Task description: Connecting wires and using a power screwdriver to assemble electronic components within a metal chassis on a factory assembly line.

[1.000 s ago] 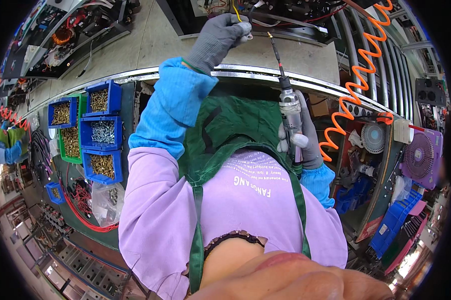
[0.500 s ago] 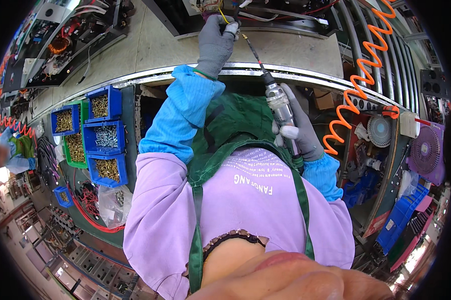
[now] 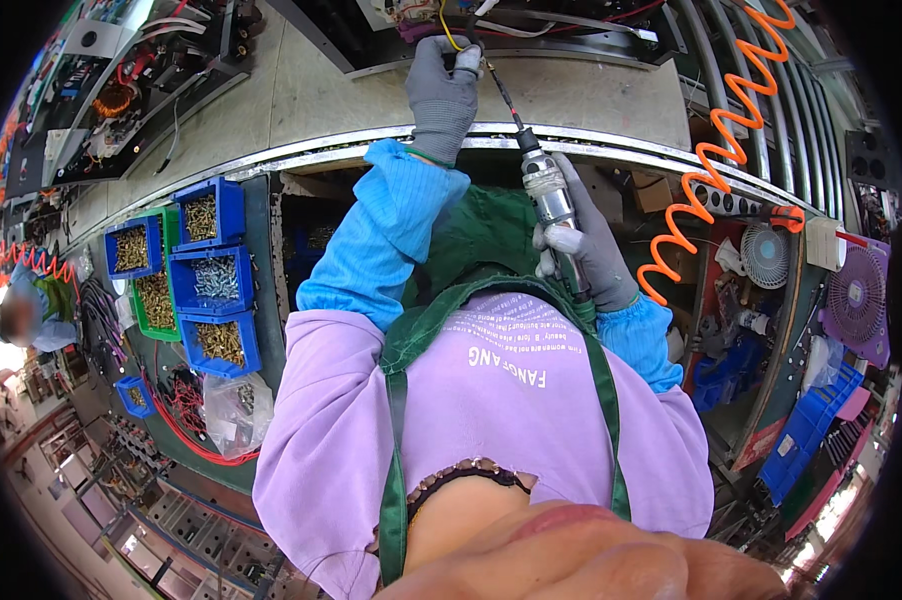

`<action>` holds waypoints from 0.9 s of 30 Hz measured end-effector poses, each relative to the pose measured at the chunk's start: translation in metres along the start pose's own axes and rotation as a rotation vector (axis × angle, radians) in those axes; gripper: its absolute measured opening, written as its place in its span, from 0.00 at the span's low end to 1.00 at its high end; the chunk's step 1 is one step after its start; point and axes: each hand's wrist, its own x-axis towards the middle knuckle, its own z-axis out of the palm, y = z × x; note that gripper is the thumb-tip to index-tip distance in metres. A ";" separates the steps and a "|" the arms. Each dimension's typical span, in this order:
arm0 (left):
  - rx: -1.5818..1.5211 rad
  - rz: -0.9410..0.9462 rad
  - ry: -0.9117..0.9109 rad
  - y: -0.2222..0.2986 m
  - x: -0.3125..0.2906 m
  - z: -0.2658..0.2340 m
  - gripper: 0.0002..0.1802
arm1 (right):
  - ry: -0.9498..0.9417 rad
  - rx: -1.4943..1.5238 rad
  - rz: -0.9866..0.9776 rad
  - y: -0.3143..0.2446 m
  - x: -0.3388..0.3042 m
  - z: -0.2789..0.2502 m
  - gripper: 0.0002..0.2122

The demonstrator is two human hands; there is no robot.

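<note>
My left hand [image 3: 443, 95], in a grey glove with pale fingertips, is closed at the front edge of a dark metal chassis [image 3: 591, 52]. Its thumb and fingers pinch the end of a yellow wire [image 3: 446, 22]; a black wire runs down beside it. In front of my body, my right hand [image 3: 593, 245], gloved too, wraps round a silver power screwdriver [image 3: 551, 195]. The tool slants up and left, its long thin bit [image 3: 504, 92] reaching the left fingertips. A small brass-coloured piece shows at the bit's tip; its exact kind is hard to make out.
Blue bins [image 3: 214, 280] of brass and silver screws stand at left, some in a green tray [image 3: 158, 318]. Another opened chassis [image 3: 121, 110] sits at upper left. An orange coiled hose [image 3: 716, 150] hangs at right, near a purple fan [image 3: 856, 295] and a blue crate [image 3: 809, 430].
The screwdriver and my right hand have moved slightly up and left. My left hand has shifted a little right and down, still pinching at the wire.
</note>
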 end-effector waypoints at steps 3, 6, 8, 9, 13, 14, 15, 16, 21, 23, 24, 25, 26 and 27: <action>0.005 0.037 0.021 -0.003 0.001 0.000 0.07 | 0.011 0.002 -0.026 0.000 0.000 0.000 0.47; -0.038 0.049 0.068 -0.005 0.000 0.001 0.07 | -0.002 -0.001 -0.040 -0.001 -0.002 -0.001 0.47; -0.116 0.039 0.096 -0.008 0.000 0.003 0.07 | -0.013 0.000 -0.042 -0.001 -0.002 -0.002 0.48; -0.015 0.087 0.123 -0.010 -0.001 0.004 0.07 | -0.027 -0.006 -0.037 -0.001 -0.001 -0.003 0.48; 0.112 0.166 0.173 -0.006 -0.005 0.008 0.07 | -0.049 -0.002 -0.029 0.002 0.004 -0.005 0.48; 0.114 0.165 0.171 -0.006 -0.005 0.009 0.07 | -0.049 0.000 -0.029 0.002 0.005 -0.005 0.48; 0.077 0.142 0.171 -0.006 -0.006 0.010 0.07 | -0.042 -0.001 -0.034 0.002 0.005 -0.005 0.48; 0.040 0.118 0.171 -0.006 -0.006 0.011 0.07 | -0.034 -0.003 -0.041 0.002 0.006 -0.005 0.48; 0.036 0.120 0.153 -0.021 -0.005 0.010 0.08 | -0.026 0.013 -0.009 0.001 0.009 -0.003 0.46; 0.038 0.095 0.134 -0.020 -0.004 0.011 0.08 | -0.025 0.017 0.009 0.002 0.010 -0.003 0.46; -0.068 0.030 0.115 -0.018 -0.004 0.011 0.08 | -0.033 0.019 0.021 0.001 0.011 -0.002 0.46; -0.174 -0.035 0.097 -0.015 -0.004 0.012 0.07 | -0.041 0.020 0.033 0.001 0.011 -0.001 0.45; -0.173 -0.035 0.097 -0.014 -0.003 0.011 0.07 | -0.042 0.021 0.033 0.002 0.012 0.000 0.45; -0.184 -0.041 0.086 -0.014 -0.001 0.009 0.08 | -0.041 0.025 0.010 0.002 0.013 0.002 0.45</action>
